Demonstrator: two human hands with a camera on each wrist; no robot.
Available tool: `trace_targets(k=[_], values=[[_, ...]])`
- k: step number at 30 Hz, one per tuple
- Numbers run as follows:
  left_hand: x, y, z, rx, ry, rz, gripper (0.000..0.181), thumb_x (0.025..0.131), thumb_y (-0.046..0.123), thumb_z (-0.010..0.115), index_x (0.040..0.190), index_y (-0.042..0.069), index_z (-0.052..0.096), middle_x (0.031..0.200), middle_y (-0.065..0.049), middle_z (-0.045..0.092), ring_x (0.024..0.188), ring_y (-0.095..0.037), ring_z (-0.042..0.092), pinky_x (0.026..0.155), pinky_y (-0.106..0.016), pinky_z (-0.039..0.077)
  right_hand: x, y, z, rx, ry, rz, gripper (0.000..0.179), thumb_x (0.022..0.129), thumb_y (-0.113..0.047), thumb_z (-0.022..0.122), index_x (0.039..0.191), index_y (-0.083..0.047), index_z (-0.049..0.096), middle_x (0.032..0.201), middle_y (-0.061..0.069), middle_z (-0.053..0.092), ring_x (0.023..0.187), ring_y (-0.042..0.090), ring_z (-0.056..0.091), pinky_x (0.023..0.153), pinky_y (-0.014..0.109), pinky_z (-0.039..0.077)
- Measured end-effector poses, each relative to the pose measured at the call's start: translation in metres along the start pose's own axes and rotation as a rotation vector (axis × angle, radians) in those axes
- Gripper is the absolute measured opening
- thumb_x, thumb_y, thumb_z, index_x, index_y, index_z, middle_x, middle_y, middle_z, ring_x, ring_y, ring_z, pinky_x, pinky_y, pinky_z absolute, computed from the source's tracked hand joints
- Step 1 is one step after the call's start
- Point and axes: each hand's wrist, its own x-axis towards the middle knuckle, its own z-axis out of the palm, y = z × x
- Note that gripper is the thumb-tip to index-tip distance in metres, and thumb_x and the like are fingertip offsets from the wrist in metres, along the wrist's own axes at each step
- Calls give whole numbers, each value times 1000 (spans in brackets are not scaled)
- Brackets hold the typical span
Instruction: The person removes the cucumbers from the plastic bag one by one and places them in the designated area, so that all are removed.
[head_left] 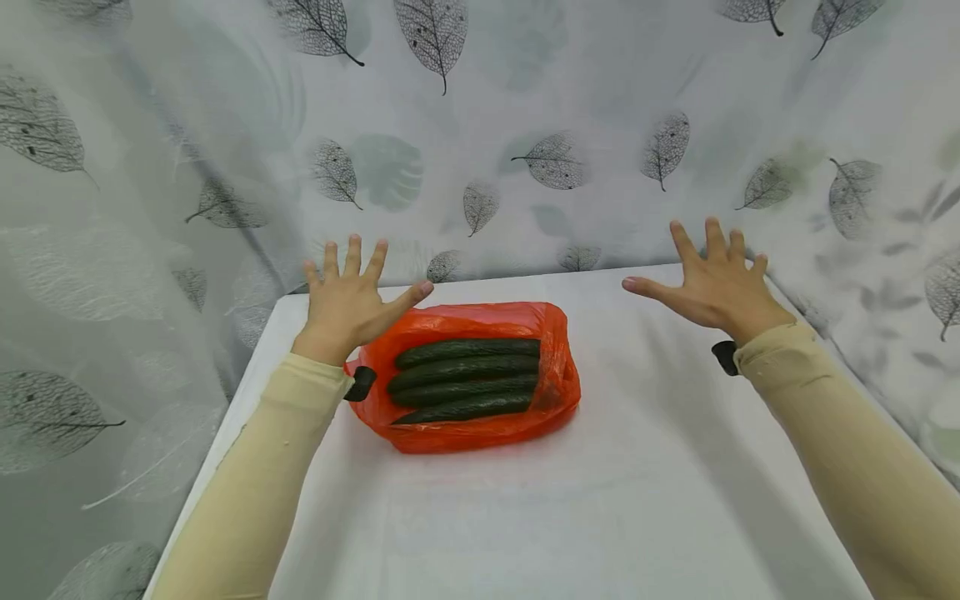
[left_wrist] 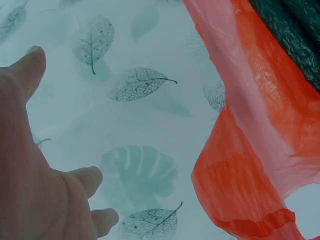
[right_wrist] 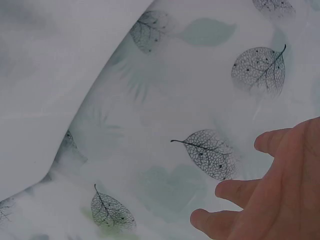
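An orange-red plastic bag (head_left: 562, 367) lies on the white table with its mouth spread wide. Several dark green cucumbers (head_left: 465, 367) lie side by side in it; part of them shows at the top right of the left wrist view (left_wrist: 295, 40). My left hand (head_left: 348, 304), fingers spread, is raised over the bag's left end, its thumb overlapping the bag's rim in the head view. Away to the right, my right hand (head_left: 716, 283) is held up over the table's far right corner with fingers spread. Both hands hold nothing.
The white table (head_left: 510, 525) reaches back to a hanging curtain (head_left: 495, 133) printed with leaves, which also runs along the left and right sides. A dark band (head_left: 362, 383) sits at the left wrist, another (head_left: 725, 357) at the right.
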Motion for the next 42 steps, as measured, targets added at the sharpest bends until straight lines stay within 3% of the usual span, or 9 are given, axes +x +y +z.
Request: trace_targets(k=[6,11,17,21,24,28,33,38,42], values=[[0,-2,0,-3,6,7,109,84,90,17,163,15,7,166,-24,-2,147,-53,-9,111,-73,-5,-3,-8,3,0,35,-39,112,85,-83,43,163,-15,-1,161,34,-10,141,64,-7,99,85,-1],[-5,-8,3,-14,35,4,110,83,91,18,164,17,6,166,-23,-2,148,-50,-9,113,-70,-6,-8,-33,4,37,107,-137,111,86,-79,49,164,-16,1,165,26,-7,146,55,-4,106,79,-1],[-16,-17,10,-44,71,7,112,82,91,24,163,18,0,166,-23,-3,149,-50,-3,113,-70,-3,-12,-68,11,166,117,-254,114,85,-74,58,163,-18,-3,168,15,-5,150,47,6,114,69,6],[-23,-22,16,-143,123,-9,120,79,92,36,162,17,-7,166,-22,-4,149,-49,6,115,-68,1,-11,-88,20,309,72,-293,119,83,-72,64,163,-21,-7,169,7,-4,151,39,11,115,64,18],[-30,-27,22,-256,164,-62,130,74,92,46,161,15,-12,167,-19,-3,146,-53,15,115,-67,8,-11,-104,30,451,-3,-299,120,81,-71,68,162,-25,-8,168,4,2,151,33,14,115,63,21],[-41,-33,35,-415,242,-135,137,72,88,57,160,13,-15,166,-19,16,132,-56,38,106,-65,32,-13,-123,41,686,-116,-311,114,84,-60,73,163,-27,-2,166,2,13,150,30,21,116,58,25],[-54,-37,55,-705,414,-169,134,76,69,75,158,26,-22,167,-2,16,142,-34,39,102,-59,41,-15,-143,54,902,-223,-329,105,87,-44,77,163,-22,8,162,1,23,147,28,30,114,52,33],[-68,-38,78,-1006,629,-177,135,78,40,86,157,31,-23,165,13,14,148,-16,28,113,-49,35,-15,-160,69,928,-280,-304,101,84,-47,79,160,-21,18,156,-2,35,141,24,39,108,47,42],[-81,-33,95,-1250,687,-258,133,81,24,86,158,27,-21,165,9,18,148,-14,25,118,-36,26,-15,-168,82,872,-305,-310,100,84,-47,80,159,-16,21,149,2,44,134,23,48,104,45,46]])
